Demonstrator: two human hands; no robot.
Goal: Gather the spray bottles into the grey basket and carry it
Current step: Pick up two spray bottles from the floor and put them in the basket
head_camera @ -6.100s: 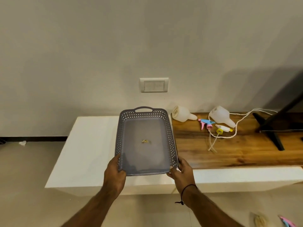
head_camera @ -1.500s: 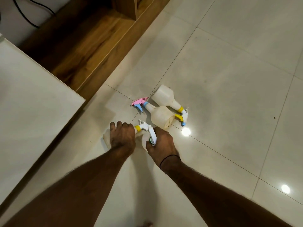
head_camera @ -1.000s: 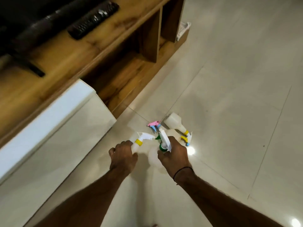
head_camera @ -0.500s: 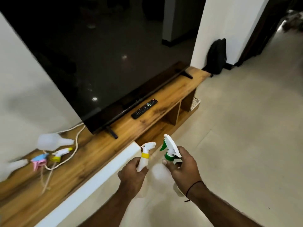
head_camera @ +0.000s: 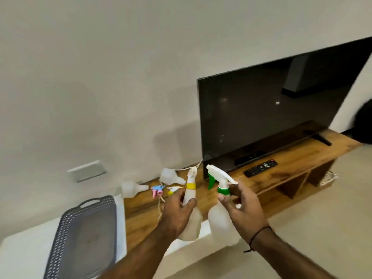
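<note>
The left hand (head_camera: 177, 210) grips a yellow-collared spray bottle (head_camera: 190, 210) by its neck and the right hand (head_camera: 241, 206) pinches a green-collared spray bottle (head_camera: 220, 214) likewise, both upright to the right of the grey basket (head_camera: 84, 234), whose far end has two uncapped bottles (head_camera: 132, 189) lying just beyond it.

- The single head-worn camera looked forward and down from standing height, tilted so the wall ran askew.
- It faced the wooden TV unit (head_camera: 281, 164) and television (head_camera: 271, 109).
- Both forearms entered from the bottom edge, close to the lens.
- The grey basket (head_camera: 80, 238) lay at lower left.
</note>
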